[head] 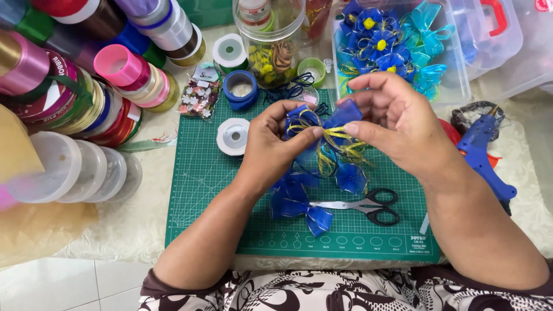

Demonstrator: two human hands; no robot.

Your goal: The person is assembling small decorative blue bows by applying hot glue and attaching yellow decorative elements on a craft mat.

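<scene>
Patterned sleeves frame the near edge; beyond them both hands pinch a blue ribbon bow with gold cord above the green cutting mat. Left hand and right hand close on opposite ends, its long axis left-right. Scissors lie beneath; a clear box holds finished blue bows.
</scene>
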